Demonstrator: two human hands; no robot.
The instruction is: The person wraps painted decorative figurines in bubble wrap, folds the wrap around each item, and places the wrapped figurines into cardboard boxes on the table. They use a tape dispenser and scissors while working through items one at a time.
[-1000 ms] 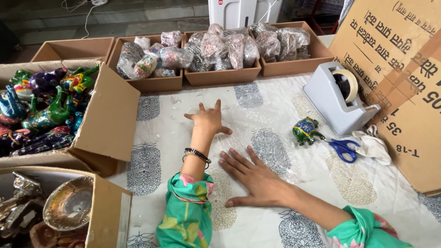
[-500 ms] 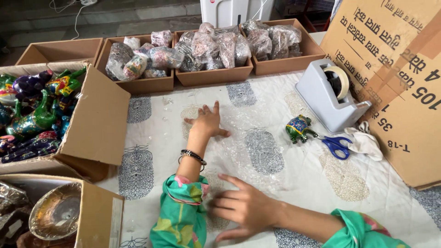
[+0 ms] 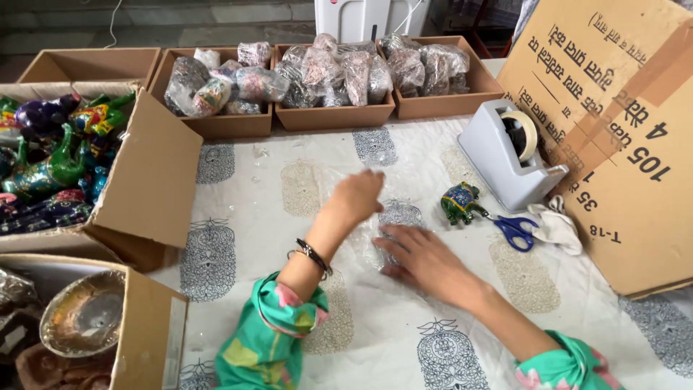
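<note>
Pressing flat on a clear sheet of bubble wrap (image 3: 375, 217), the right hand (image 3: 426, 258) lies with fingers spread near the middle of the printed tablecloth (image 3: 238, 217), holding nothing. It has drawn in toward the centre of the sheet since a moment ago, when it lay nearer the body. The left hand (image 3: 357, 196), a dark bangle on its wrist, was splayed flat on the wrap before; now it is lifted, loosely curled and blurred with motion, so I cannot tell whether it pinches an edge of the film. The smoothing looks finished, then, and the handling of the sheet has begun.

Just right of the wrap stands a small painted elephant figurine (image 3: 460, 202), untouched, with blue-handled scissors (image 3: 514, 230) and a white cloth (image 3: 559, 227) beside it. Farther right sits a grey tape dispenser (image 3: 509, 155). On the left, an open carton (image 3: 148, 177) holds more painted figures. Along the far edge, shallow boxes (image 3: 336, 115) hold wrapped bundles.
</note>
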